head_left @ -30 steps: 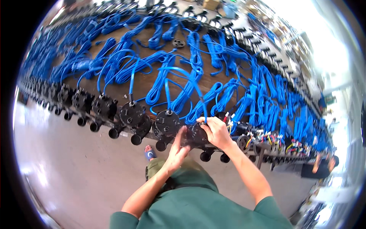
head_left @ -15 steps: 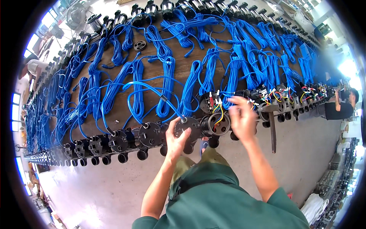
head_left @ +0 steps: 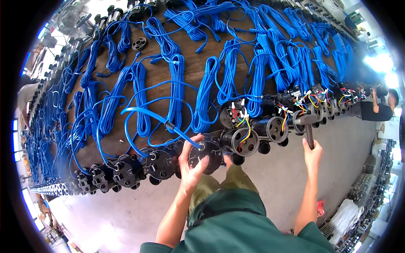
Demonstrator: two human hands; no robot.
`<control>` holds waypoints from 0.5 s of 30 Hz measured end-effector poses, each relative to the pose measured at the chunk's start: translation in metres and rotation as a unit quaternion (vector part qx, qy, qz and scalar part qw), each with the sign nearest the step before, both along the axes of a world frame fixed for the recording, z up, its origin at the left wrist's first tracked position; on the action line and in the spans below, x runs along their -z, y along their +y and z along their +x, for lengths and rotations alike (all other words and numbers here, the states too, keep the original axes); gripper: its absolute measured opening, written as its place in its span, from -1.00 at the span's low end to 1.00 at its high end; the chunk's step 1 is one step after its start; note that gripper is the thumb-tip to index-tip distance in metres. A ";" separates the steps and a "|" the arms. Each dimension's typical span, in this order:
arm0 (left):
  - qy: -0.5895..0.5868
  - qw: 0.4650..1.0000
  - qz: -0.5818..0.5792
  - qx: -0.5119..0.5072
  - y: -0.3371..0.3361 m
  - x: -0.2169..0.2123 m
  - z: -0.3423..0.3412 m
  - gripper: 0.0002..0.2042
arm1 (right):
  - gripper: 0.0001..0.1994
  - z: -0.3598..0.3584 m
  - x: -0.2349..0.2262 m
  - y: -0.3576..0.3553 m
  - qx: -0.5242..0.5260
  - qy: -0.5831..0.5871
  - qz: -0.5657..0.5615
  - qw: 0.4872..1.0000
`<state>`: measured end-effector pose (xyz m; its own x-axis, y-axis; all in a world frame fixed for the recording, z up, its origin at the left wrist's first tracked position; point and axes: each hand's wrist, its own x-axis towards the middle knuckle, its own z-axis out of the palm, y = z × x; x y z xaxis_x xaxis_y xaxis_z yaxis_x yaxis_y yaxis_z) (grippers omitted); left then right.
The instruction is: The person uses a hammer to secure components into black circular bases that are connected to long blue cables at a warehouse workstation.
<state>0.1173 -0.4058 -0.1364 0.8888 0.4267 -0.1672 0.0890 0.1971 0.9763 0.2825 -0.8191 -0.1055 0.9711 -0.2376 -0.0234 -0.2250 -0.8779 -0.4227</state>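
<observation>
My left hand (head_left: pixel 192 166) grips a round black cap (head_left: pixel 209 157), its thumb and fingers spread over the face. A thick blue cable (head_left: pixel 162 119) with a dark sleeve on it runs into a fitting on that cap. To the right, my right hand (head_left: pixel 312 154) is closed round the handle of a mallet (head_left: pixel 309 128), whose dark head lies across the black housings at the table edge. Just right of the cap, an open black housing (head_left: pixel 245 142) shows red, yellow and white wires beside a round plate (head_left: pixel 233 115) with connectors.
Bundled blue cables (head_left: pixel 205 95) cover much of the brown table (head_left: pixel 162 92). Capped black units (head_left: pixel 160 164) line its near edge on the left, open wired housings (head_left: pixel 277 129) on the right. A loose black ring (head_left: pixel 139 44) lies farther back. Another person (head_left: pixel 382 105) works at the far right.
My right hand has moved right and down from beside the open housing and taken hold of the mallet handle. My left hand stays on the cap. The view has shifted slightly.
</observation>
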 end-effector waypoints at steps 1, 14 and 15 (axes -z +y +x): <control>-0.015 1.000 0.027 0.004 0.002 0.004 0.001 -0.30 | -0.53 -0.013 -0.007 0.005 0.008 0.011 0.049 0.999; -0.023 0.996 0.088 0.014 0.002 0.000 0.003 -0.28 | -0.72 -0.101 -0.088 0.159 -0.246 0.202 0.278 0.906; -0.024 0.995 0.098 0.013 0.003 0.001 0.001 -0.29 | -0.76 -0.097 -0.101 0.168 -0.268 0.221 0.255 0.902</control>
